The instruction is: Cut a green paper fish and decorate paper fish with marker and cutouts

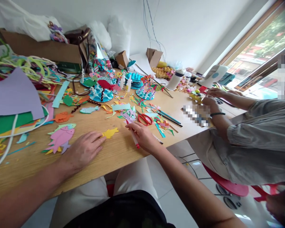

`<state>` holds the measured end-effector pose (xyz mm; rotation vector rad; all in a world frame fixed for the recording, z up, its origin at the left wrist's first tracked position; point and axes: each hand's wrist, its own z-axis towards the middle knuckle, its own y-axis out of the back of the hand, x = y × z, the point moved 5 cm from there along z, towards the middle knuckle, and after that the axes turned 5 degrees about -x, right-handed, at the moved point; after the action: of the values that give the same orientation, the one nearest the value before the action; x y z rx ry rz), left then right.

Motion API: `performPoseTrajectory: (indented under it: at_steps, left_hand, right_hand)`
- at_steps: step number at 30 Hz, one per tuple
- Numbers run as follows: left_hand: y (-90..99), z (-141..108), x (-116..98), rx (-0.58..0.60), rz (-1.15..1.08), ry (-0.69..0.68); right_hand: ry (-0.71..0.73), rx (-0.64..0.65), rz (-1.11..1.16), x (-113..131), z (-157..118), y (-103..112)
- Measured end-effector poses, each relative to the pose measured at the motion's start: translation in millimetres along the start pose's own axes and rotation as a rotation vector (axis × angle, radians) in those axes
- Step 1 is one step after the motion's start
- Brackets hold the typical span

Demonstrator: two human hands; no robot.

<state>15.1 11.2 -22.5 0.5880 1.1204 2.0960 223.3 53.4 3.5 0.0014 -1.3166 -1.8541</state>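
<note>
My left hand (86, 148) rests on the wooden table, its fingers at the tail of a yellow paper fish (111, 133). In my right hand (142, 136) is a red and white marker (135, 138), gripped between the fingers above the table, to the right of the yellow fish. Left of my left hand lie pink paper fish (61, 136) stacked over green and yellow ones. An orange fish (62, 117) and a light blue fish (89, 110) lie further back. Red-handled scissors (144, 119) lie just beyond my right hand among paper scraps.
Paper sheets (13, 91) and coloured cords are piled at the left. Decorated blue hats (101, 93) and white glue bottles (128, 83) stand at the back. Dark pencils (169, 117) lie at the right, near a person in grey (258, 136) working with both hands.
</note>
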Motion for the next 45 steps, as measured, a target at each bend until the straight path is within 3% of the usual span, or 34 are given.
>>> performPoseTrajectory:
  at_steps: [4,10,13,17,20,25,27,30,33,36,39,42,45]
  left_hand:
    - [-0.9,-0.8,1.8,-0.009,-0.012,0.025]
    - [-2.8,-2.4,6.2,0.025,-0.083,0.090]
    - [-2.9,-2.6,7.4,0.010,-0.085,0.098]
    - [-4.8,-4.7,9.0,-0.022,-0.101,0.095]
    - [-7.6,-7.8,11.0,-0.023,-0.120,0.110]
    - [-8.3,-8.5,11.2,-0.025,-0.098,0.110]
    - [-6.3,-6.6,9.5,-0.027,-0.079,0.091]
    - [-3.2,-3.7,7.5,-0.008,-0.058,0.077]
    - [-1.5,-2.2,7.3,0.033,-0.066,0.099]
    - [-1.3,-1.5,6.0,0.070,-0.067,0.115]
    - [-1.0,-1.2,4.0,0.059,-0.056,0.114]
    - [-1.5,-1.6,2.9,0.029,-0.067,0.117]
    - [-2.0,-2.4,2.6,0.014,-0.066,0.114]
  right_hand:
    - [-0.005,0.167,-0.166,-9.0,-1.1,9.3]
    - [0.007,0.329,-0.316,-2.8,11.6,-4.2]
    - [-0.086,0.282,-0.337,-4.8,12.0,4.2]
    - [-0.344,0.144,-0.469,-19.2,-3.2,36.5]
    - [-0.480,0.176,-0.554,-30.1,-18.1,45.7]
    - [-0.519,0.217,-0.547,-38.6,-26.0,37.6]
    - [-0.487,0.153,-0.528,-35.1,-25.3,41.1]
    - [-0.361,-0.087,-0.358,-15.9,-22.8,58.2]
    - [-0.272,-0.214,0.061,6.8,-19.7,66.0]
    - [-0.313,-0.171,0.595,20.1,-11.6,47.0]
    - [-0.336,-0.055,0.988,28.7,-0.9,10.4]
    - [-0.362,0.039,1.058,31.9,5.7,-21.8]
    - [-0.343,0.030,0.925,33.6,8.3,-34.8]
